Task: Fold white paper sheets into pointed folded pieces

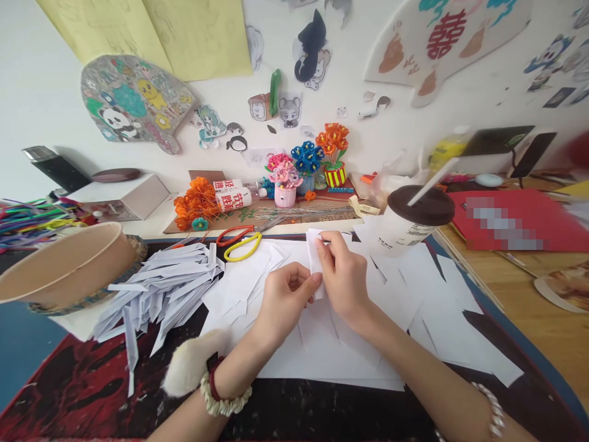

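Between my two hands is a folded strip of white paper, held upright over the white sheets. My left hand pinches its lower end between thumb and fingers. Higher up, my right hand grips the same strip with the thumb on its face. Loose white paper sheets lie spread beneath both hands. To the left sits a heap of folded paper strips. Scissors with red and yellow handles rest behind the sheets, their blades pointing away.
A lidded cup with a straw stands on the papers at right. At left is a round tan bowl. A fluffy cream item lies by my left wrist. Flower pots line the back, and a red folder lies far right.
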